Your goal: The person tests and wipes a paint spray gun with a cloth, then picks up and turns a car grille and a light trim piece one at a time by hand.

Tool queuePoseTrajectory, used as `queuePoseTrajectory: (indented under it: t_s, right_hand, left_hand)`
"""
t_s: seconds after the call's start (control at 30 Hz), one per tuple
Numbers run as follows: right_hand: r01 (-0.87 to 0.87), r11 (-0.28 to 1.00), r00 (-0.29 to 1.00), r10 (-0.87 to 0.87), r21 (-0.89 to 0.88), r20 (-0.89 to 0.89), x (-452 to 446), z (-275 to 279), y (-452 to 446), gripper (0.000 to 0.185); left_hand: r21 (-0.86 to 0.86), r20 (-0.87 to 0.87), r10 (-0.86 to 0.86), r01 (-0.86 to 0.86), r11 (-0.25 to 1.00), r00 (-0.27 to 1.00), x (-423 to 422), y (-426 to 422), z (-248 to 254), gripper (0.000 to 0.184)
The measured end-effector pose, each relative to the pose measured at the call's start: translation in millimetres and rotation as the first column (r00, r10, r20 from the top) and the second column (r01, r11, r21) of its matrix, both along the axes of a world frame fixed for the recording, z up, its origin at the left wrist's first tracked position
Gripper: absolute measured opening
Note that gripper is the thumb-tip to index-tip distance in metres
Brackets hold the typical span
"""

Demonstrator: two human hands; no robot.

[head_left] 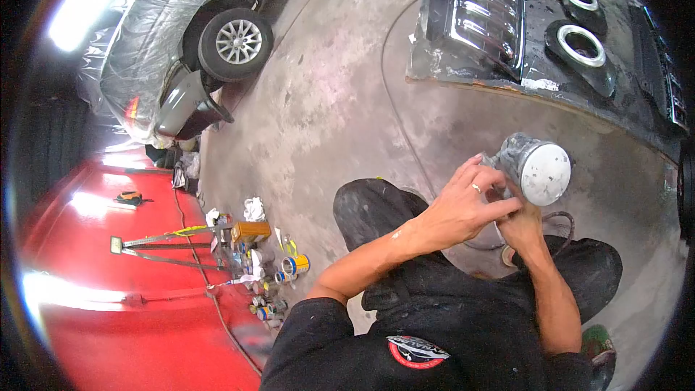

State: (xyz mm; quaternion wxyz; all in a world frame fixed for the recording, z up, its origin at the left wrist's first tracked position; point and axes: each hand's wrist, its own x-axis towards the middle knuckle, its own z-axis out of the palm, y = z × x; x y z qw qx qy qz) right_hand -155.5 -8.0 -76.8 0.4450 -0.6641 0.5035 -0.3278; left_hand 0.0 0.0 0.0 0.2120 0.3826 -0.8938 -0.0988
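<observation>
A dusty orbital sander (544, 174) is held in front of my knees, its round white pad turned up towards me. My right hand (520, 221) is wrapped round the sander from below, its fingers partly hidden behind my left hand. My left hand (467, 194), with a ring on one finger, is curled against the near side of the sander's body. Its thumb and fingers are bent together, and what they pinch, if anything, is hidden. A dark hose (565, 219) curves below the sander across my lap.
A dark car bumper with a chrome grille (485, 14) lies on a stand at the upper right. A plastic-covered car with a wheel (235, 43) stands at the upper left. Cans (293, 266) and bottles line the floor by a red wall (159, 224). A hose (394, 98) crosses the concrete.
</observation>
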Motion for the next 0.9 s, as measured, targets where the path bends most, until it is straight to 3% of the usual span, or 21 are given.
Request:
queuePoseTrajectory:
  t_s: [0.1,0.2,0.27,0.4,0.5,0.6,0.67,0.73,0.83,0.9]
  right_hand:
    - [-0.083,0.996,0.996,0.081,-0.029,-0.043,-12,3,13,0.042]
    - [0.013,1.000,0.998,-0.011,-0.019,0.068,-9,5,15,0.038]
    - [0.006,0.997,1.000,-0.006,-0.083,-0.001,-10,12,17,0.038]
    - [-0.021,0.999,0.996,0.024,-0.048,0.081,-10,0,13,0.038]
    - [-0.036,0.994,0.999,0.033,-0.101,-0.029,-11,-8,15,0.038]
    - [0.001,1.000,0.997,-0.003,-0.030,-0.077,-10,2,15,0.038]
    - [0.038,0.995,0.999,-0.035,-0.092,0.038,-10,6,11,0.037]
    - [0.045,0.995,0.998,-0.040,-0.088,0.051,-8,8,11,0.037]
    - [0.033,0.995,0.998,-0.028,-0.091,0.054,-7,14,12,0.033]
    - [-0.068,0.998,0.998,0.068,0.004,0.011,-11,10,12,0.042]
  left_hand:
    - [0.037,-0.107,0.005,-0.001,0.999,0.994,-11,1,-3,0.031]
    - [0.076,-0.268,-0.057,0.080,0.994,0.962,-14,-3,-4,0.029]
    - [0.063,-0.262,-0.059,0.078,0.995,0.963,-13,-2,-7,0.028]
    - [0.029,-0.283,-0.065,0.076,0.997,0.957,-17,0,-16,0.026]
    - [0.035,-0.264,-0.091,0.104,0.994,0.960,-16,-2,-20,0.025]
    - [0.032,-0.280,-0.094,0.107,0.994,0.956,-14,-6,-22,0.027]
    - [0.035,-0.313,-0.090,0.107,0.994,0.945,-14,-4,-19,0.030]
    - [0.113,-0.443,0.086,-0.040,0.993,0.892,-13,4,-15,0.037]
    - [0.113,-0.399,0.106,-0.065,0.991,0.911,-4,3,-20,0.043]
    - [0.127,-0.394,0.148,-0.106,0.986,0.907,-3,5,-18,0.044]
